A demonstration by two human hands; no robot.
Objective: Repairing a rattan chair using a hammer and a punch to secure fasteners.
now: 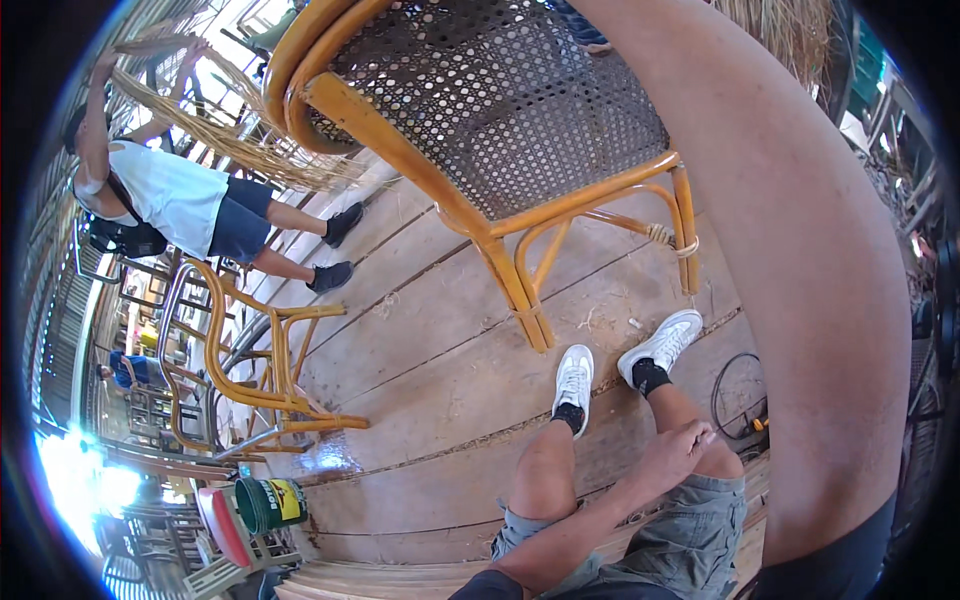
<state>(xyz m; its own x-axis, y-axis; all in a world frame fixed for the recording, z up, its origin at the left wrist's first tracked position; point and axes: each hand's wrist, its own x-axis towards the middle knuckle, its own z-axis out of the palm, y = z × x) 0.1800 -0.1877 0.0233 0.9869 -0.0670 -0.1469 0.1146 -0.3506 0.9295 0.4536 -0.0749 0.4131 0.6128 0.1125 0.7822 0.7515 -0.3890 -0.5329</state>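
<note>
My left hand [686, 448] rests on my right knee with its fingers curled in, and I see nothing in it. My right forearm [790, 240] rises large along the right side and leaves the picture at the top; the right hand is out of view. In front of my feet stands a rattan chair [400, 150] with a honey-coloured pole frame. Dark woven cane mesh [490, 110] fills its panel, and bindings wrap some leg joints. My right forearm covers part of the chair's right side.
At the left a person [170, 200] in a white top handles long dry fibre strands [240, 140]. A bare rattan chair frame [225, 350] stands below them. A green bucket [268, 503] is at lower left. Near my right shoe [662, 345], a black cable [715, 395] loops on the plank floor [420, 370].
</note>
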